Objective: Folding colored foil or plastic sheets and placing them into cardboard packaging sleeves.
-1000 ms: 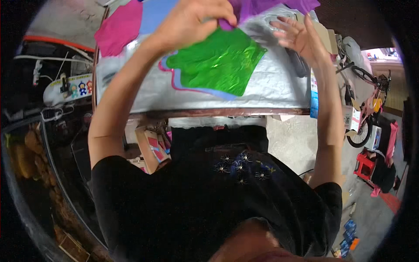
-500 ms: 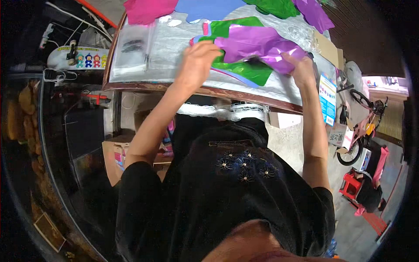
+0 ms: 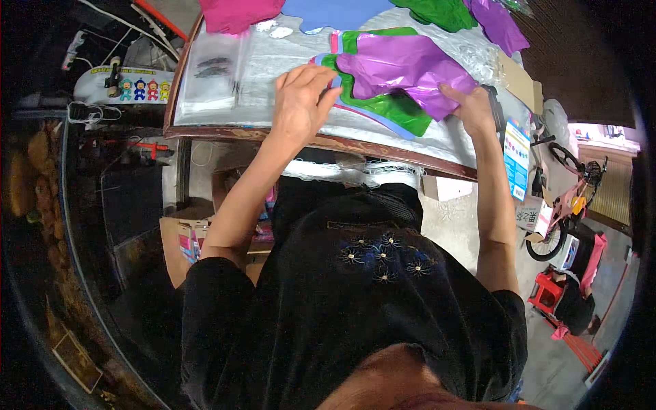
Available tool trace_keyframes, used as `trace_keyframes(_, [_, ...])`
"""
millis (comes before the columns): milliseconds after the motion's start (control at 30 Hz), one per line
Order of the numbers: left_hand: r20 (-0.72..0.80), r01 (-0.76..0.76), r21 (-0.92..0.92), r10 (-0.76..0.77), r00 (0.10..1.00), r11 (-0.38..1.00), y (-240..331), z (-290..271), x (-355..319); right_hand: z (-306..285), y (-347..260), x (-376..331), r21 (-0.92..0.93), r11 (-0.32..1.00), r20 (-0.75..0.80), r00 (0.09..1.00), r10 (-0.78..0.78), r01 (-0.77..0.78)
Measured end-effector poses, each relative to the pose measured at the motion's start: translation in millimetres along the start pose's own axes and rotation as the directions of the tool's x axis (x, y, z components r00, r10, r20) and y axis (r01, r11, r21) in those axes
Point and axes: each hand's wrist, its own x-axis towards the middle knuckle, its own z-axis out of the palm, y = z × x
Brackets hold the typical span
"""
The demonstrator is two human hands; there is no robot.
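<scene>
Clear plastic sleeve (image 3: 212, 75) flat on tabletop (image 3: 287, 133), dark small items inside. Left hand (image 3: 304, 102) fingers curled, pinching edge of layered sheets beside green foil sheet (image 3: 393, 109). Right hand (image 3: 471, 106) gripping crinkled glossy purple foil sheet (image 3: 403, 68), lying over green one at tabletop centre. Magenta sheet (image 3: 236, 14) at far edge

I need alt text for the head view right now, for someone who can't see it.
A person's left hand and right hand press on a stack of shiny foil sheets, purple sheet on top of a green sheet, on a table covered in clear plastic. More pink, blue and green sheets lie at the far edge.
</scene>
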Motion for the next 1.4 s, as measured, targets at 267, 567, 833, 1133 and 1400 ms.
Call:
trace_keyframes(267, [0.126, -0.059, -0.06, 0.067, 0.99, 0.996, 13.5, 15.8, 14.9, -12.4, -12.7, -6.4, -0.264, 0.964, 0.032, 0.998, 0.053, -0.042])
trace_keyframes(567, [0.107, -0.037, -0.049, 0.042, 0.993, 0.998, 12.5, 18.7, 10.2, 33.7, -27.4, -65.3, -0.83, 0.092, 0.364, 0.659, -0.658, 0.551])
trace_keyframes(833, [0.126, 0.011, -0.04, -0.006, 0.992, 0.999, 8.2, 17.2, 13.3, 21.2, -14.1, -51.6, -0.697, 0.36, 0.53, 0.784, -0.324, 0.62])
trace_keyframes(1133, [0.061, -0.026, 0.112, 0.02, 0.998, 0.993, 9.4, 22.2, 10.4, 13.5, -20.9, -61.2, -0.693, 0.355, 0.556, 0.778, -0.291, 0.628])
trace_keyframes(1400, [0.109, -0.024, 0.076, 0.016, 0.994, 0.997, 18.9, 29.4, 25.5, 13.1, -7.0, -56.9, -0.663, 0.373, 0.519, 0.758, -0.396, 0.649])
